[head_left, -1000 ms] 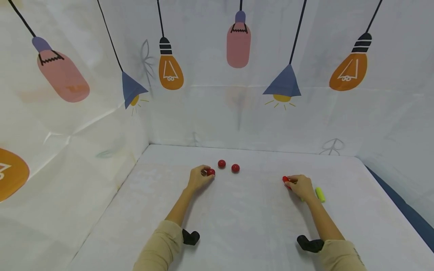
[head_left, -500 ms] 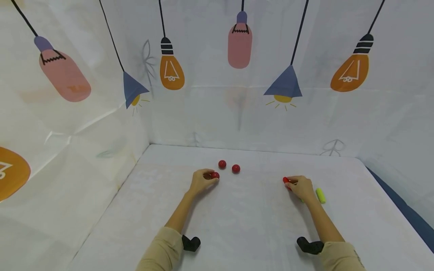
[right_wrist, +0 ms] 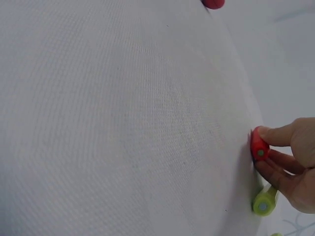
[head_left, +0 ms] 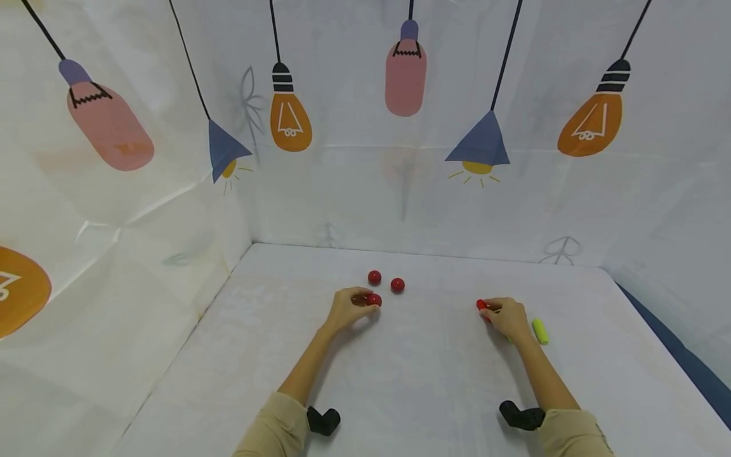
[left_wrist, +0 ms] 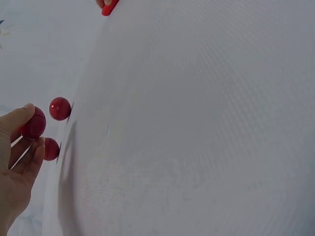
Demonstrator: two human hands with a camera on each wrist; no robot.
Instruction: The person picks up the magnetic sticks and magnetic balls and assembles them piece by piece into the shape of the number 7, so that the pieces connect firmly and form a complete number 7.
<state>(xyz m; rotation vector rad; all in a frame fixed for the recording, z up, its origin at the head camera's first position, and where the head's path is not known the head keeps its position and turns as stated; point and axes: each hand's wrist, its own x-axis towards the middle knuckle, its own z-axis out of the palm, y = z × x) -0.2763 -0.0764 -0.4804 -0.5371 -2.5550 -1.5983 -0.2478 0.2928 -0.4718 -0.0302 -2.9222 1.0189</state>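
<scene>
My left hand (head_left: 346,309) pinches a glossy red ball (left_wrist: 34,124) between thumb and fingertips, over the white table (head_left: 422,381). Two matching balls lie just beyond it: a left one (head_left: 374,277) and a right one (head_left: 397,285). Over on the right side, the thumb and fingers of my right hand (head_left: 508,317) grip a short red cylinder (right_wrist: 259,143) with a green dot on its end, low against the tabletop. Beside that hand is a yellow-green cylinder (right_wrist: 264,202) with a greyish end dot, mostly hidden by the hand in the head view.
Another yellow-green cylinder (head_left: 539,331) lies to the right of my right wrist. Black curved pieces (head_left: 323,421) stick out at both sleeve cuffs. A white sheet printed with lamps (head_left: 480,143) hangs behind the table and along its left side.
My left hand has carried its red ball to the right and slightly nearer, to just in front of the two other balls. The right hand keeps its hold on the red cylinder in place.
</scene>
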